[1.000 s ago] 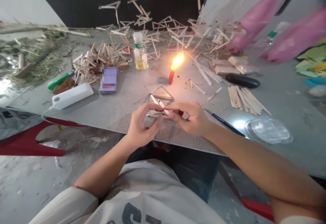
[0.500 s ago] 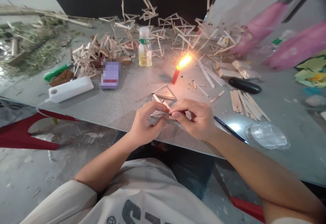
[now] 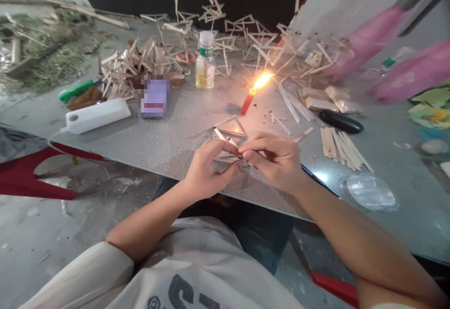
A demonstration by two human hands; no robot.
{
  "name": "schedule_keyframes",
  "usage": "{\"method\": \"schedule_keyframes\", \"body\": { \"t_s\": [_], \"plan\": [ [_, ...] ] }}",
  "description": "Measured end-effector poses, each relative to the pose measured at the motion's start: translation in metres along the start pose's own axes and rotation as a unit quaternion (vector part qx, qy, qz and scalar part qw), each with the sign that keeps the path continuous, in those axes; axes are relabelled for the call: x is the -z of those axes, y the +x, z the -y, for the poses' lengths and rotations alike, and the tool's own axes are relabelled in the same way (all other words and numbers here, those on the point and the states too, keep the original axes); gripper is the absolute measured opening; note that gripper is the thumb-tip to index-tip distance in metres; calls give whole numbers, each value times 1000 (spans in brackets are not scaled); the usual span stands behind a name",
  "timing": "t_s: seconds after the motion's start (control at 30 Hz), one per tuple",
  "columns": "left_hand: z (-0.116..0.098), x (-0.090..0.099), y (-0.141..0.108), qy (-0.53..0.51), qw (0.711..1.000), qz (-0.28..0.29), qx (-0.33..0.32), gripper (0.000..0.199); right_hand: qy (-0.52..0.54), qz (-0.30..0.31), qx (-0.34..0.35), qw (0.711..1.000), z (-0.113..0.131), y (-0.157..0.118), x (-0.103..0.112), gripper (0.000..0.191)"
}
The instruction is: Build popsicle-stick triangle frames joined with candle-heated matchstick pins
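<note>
Between the fingertips of both hands is a small piece made of flat wooden sticks (image 3: 220, 134), one stick slanting up and another lying lower. My left hand (image 3: 207, 168) pinches its sticks from the left, thumb below and index finger above. My right hand (image 3: 277, 161) is closed on the same piece from the right, fingertips meeting the left ones. The joint is mostly hidden by the fingers. Just beyond lies a triangular stick frame (image 3: 228, 122) on the table. Behind the hands a lit red candle (image 3: 247, 103) stands tilted, its flame leaning right.
Flat wooden sticks (image 3: 346, 147) and a clear plastic lid (image 3: 369, 192) lie to the right, near a black oval object (image 3: 341, 121). A bottle (image 3: 205, 70), a phone (image 3: 154, 98) and a white power strip (image 3: 98, 116) are farther left. Stick frames (image 3: 260, 41) crowd the back.
The view has shifted slightly, so the table items appear a little displaced. Both hands keep the stick piece pinched at nearly the same spot; the candle still burns.
</note>
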State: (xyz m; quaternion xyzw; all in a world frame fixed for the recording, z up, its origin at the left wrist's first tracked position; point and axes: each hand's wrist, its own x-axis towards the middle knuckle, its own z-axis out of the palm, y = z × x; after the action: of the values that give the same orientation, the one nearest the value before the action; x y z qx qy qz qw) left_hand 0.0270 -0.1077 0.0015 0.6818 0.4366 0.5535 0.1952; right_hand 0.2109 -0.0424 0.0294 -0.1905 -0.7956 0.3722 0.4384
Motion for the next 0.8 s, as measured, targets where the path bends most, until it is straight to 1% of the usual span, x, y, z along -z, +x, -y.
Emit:
{"method": "schedule_keyframes", "body": {
  "t_s": [0.13,0.3,0.43,0.5,0.63,0.8],
  "plan": [
    [2,-2,0,-2,1000,-8,0,15,3,8,-4,1000,-1,0,2,5],
    [2,-3,-1,-13,1000,-5,4,16,6,16,-30,999,-2,-2,8,6],
    [1,-3,0,-30,999,-1,13,9,-13,6,-5,1000,0,-2,14,11],
    [1,-4,1,-36,999,-2,11,9,-15,3,7,1000,2,-2,14,14],
    [1,-4,1,-41,999,2,2,13,-24,2,15,1000,4,-2,13,17],
    [3,-5,1,-35,999,-3,5,9,-19,2,28,999,4,-4,10,21]
  ]
}}
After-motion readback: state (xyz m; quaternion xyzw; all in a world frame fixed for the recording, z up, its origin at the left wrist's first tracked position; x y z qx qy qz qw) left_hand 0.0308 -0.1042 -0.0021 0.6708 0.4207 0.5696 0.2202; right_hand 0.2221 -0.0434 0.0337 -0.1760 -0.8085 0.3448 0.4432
